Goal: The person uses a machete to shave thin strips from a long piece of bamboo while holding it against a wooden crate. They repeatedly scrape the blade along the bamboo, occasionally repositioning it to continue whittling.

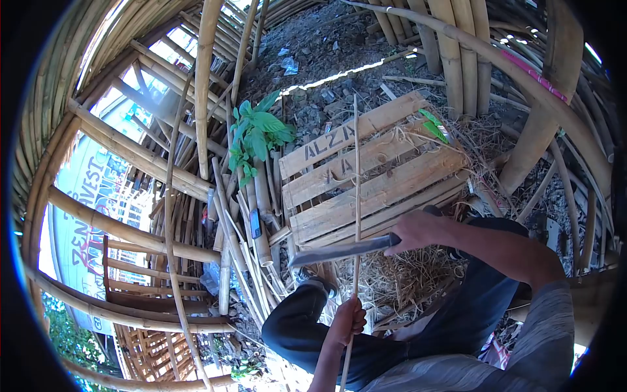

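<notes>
My left hand (349, 320) is closed around a long thin bamboo strip (357, 196), which stands nearly upright in the view and passes over a slatted wooden pallet (379, 186). Wrapped round the dark handle of a large knife (339, 251) is my right hand (415, 232). The blade points left and crosses the strip above my left hand; whether it touches the strip is unclear. Letters are marked on the pallet's upper slats. Pale shavings (405, 281) lie on the ground below the pallet.
Bamboo poles (204, 85) surround the place on both sides. A leafy green plant (258, 134) grows left of the pallet. Near it, a blue phone-like object (255, 223) rests on bamboo. Cut strips (238, 248) lie left of my legs. Behind the poles hangs a lettered banner (78, 228).
</notes>
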